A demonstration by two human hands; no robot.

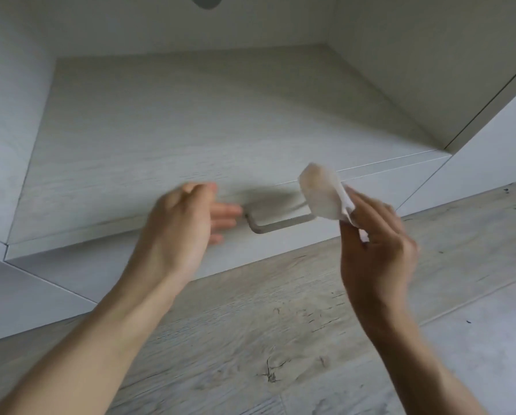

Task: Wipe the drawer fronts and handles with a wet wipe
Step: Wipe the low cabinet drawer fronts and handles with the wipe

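While you look down over the low cabinet, you have one wet wipe, one metal handle and one drawer front carrying it in view, plus your two bare hands. Your right hand pinches the wipe's lower corner between thumb and curled fingers; the rest of the wipe stands up loosely folded, with a faint brownish tinge on its face. It hangs in front of the handle's right end and hides it, and you cannot tell whether the wipe touches the metal. Your left hand holds nothing: its fingers lie nearly straight and relaxed, pointing right, with the tips just beside the handle's left bend. Blur keeps you from telling whether they touch it. The drawer front is the pale strip under the cabinet's wood-grain top, and the handle stands out from its middle. Below both forearms runs the grey plank floor.
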